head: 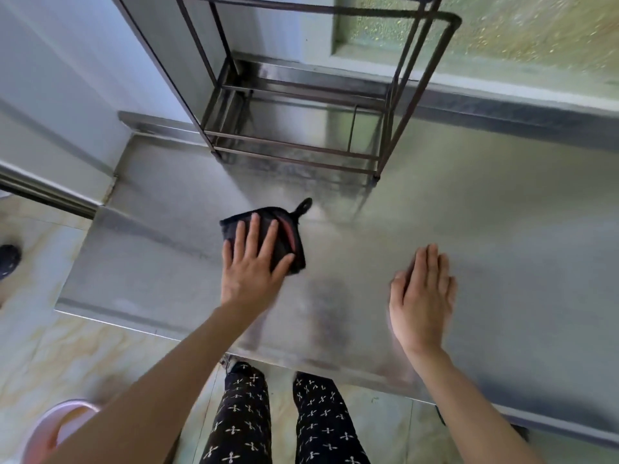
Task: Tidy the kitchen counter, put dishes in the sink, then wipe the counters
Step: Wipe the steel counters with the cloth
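Observation:
A folded black cloth (284,226) with a pink stripe and a hanging loop lies on the stainless steel counter (485,262). My left hand (251,262) presses flat on the cloth, fingers spread over it. My right hand (422,296) rests flat on the bare counter to the right, fingers together, holding nothing. No dishes or sink are in view.
An empty metal wire rack (301,145) stands at the back of the counter against the wall. A pink basin (67,426) sits on the tiled floor at the lower left. A dark shoe (8,262) shows at the left edge.

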